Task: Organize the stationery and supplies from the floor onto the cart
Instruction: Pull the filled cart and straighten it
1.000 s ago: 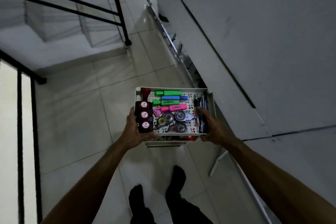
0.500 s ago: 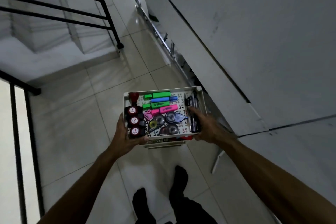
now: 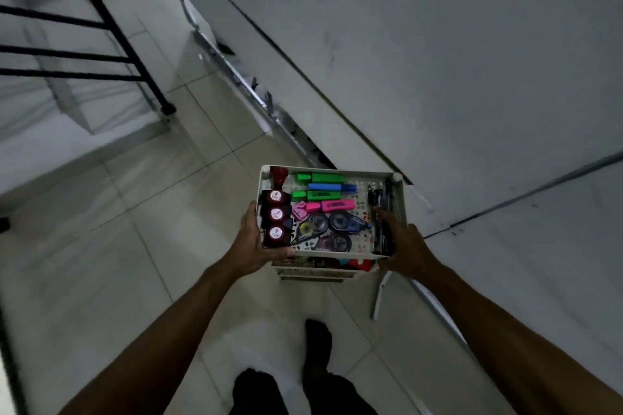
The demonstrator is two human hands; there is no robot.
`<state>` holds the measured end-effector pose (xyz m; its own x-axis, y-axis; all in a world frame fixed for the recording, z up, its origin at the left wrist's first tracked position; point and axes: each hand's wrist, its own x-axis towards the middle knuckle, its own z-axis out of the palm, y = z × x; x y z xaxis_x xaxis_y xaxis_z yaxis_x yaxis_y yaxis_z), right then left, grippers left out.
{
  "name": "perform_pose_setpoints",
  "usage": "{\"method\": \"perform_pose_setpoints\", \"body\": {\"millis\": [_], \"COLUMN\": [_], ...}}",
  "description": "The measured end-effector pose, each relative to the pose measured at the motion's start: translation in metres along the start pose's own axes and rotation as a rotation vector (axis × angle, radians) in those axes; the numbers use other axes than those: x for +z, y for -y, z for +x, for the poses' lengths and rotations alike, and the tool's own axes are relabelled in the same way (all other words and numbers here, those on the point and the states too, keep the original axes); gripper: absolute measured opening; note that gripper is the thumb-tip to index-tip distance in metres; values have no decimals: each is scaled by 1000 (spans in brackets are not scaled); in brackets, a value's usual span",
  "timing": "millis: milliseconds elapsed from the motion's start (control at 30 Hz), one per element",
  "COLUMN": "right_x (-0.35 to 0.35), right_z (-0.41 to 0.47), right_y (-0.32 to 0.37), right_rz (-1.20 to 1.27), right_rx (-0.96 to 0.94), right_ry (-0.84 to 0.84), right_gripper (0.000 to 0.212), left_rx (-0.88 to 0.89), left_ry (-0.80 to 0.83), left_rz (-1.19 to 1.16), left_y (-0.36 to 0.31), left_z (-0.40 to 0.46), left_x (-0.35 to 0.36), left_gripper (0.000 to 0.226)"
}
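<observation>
Both my hands grip the near corners of the white plastic cart [image 3: 399, 209], which stands on the pale glossy floor tiles [image 3: 111, 229] beside the white wall [image 3: 438, 61].

A black metal railing [image 3: 111, 30] runs off to my upper left. My left hand [image 3: 251, 242] is clenched round the top tray's near left corner, thumb along the near rim; my right hand [image 3: 403, 242] grasps the near right corner, fingers reaching in over the bundle of black pens [image 3: 381, 212] along the right wall. In the tray lie a row of three dark round-topped stamps [image 3: 276, 217] at the left, green [image 3: 322, 177], blue [image 3: 328, 187] and pink highlighters [image 3: 333, 205] at the far side, and round correction-tape dispensers [image 3: 337, 227] nearer me. A lower shelf [image 3: 317, 271] shows below the tray, its contents unclear.
</observation>
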<state>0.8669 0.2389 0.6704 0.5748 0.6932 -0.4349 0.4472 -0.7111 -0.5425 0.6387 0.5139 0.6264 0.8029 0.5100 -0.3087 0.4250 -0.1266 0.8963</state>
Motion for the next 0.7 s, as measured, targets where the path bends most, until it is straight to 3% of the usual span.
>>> {"method": "perform_pose_setpoints", "body": {"millis": [333,567,700], "right_x": [-11,27,38], "right_z": [-56,-65,-51], "right_y": [-8,-3,11], "right_rz": [266,359,345], "right_rx": [143,320,452], "right_ry": [-297,-521,-562], "right_gripper": [109,107,111], "left_rx": [346,440,363], "left_ry": [340,632,699], "left_rz": [182,276,338], "left_y": [-80,-127,-136], "left_z": [97,156,189], "left_x": [39,53,50], "left_gripper": [105,107,121]}}
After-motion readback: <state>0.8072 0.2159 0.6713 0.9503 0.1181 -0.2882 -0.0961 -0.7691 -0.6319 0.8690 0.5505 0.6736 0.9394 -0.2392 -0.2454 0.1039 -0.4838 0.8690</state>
